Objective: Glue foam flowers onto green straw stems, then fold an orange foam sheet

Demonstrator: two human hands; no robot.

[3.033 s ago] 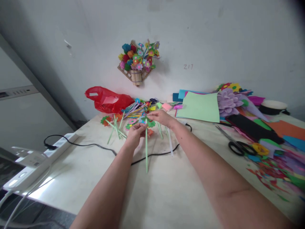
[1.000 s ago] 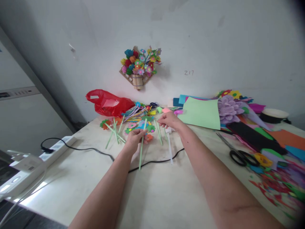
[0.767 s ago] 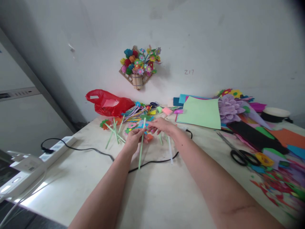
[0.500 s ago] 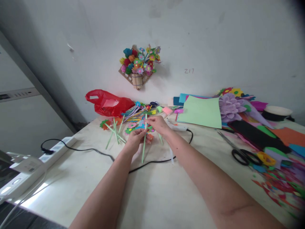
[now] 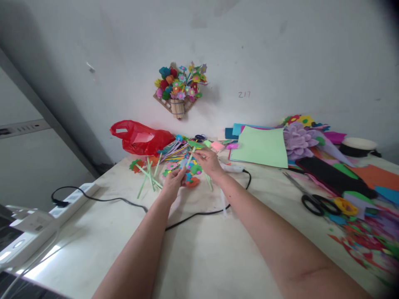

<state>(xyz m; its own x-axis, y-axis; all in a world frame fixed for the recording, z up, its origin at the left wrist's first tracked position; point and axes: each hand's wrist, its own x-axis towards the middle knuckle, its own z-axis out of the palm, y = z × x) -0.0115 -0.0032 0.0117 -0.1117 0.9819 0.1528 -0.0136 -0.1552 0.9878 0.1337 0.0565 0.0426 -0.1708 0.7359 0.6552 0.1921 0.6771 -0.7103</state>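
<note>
"Pale-green strip (image 5: 190, 159), narrow and seemingly flexible: where is it being held?"

"Between the two hands, over the cut-out flowers (image 5: 195, 169) that are lying on the table (image 5: 202, 261). It is slanting, the upper end leaning away and to the right."

"Specify each grip."

"The left hand (image 5: 175, 179) is pinching the lower portion between thumb and fingers; it is hiding the lower end. The right hand (image 5: 208, 161) is pinching near the upper end, fingertips closing together."

"Reason for two contact points?"

"Probably stability: one grip is anchoring the slender part while the other is controlling its tip, which should be limiting bending. A green leaf-shaped piece (image 5: 195, 144) is showing at the upper end; whether it is touching the strip, this angle is not revealing."

"Layout of surrounding items?"

"Loose green strips (image 5: 151, 176) are lying crossed on the left, presumably to stay within reach. A white corded tool (image 5: 232, 168) is lying just beside the right wrist, apparently for easy access; a black cord (image 5: 199, 214) is crossing in front of the flowers. Scissors (image 5: 308, 195) are resting farther right, handles facing the person, an orientation suiting pick-up. Coloured scraps (image 5: 368, 243) are lying near those handles, well apart from the hands, likely keeping the working area uncluttered."
</note>
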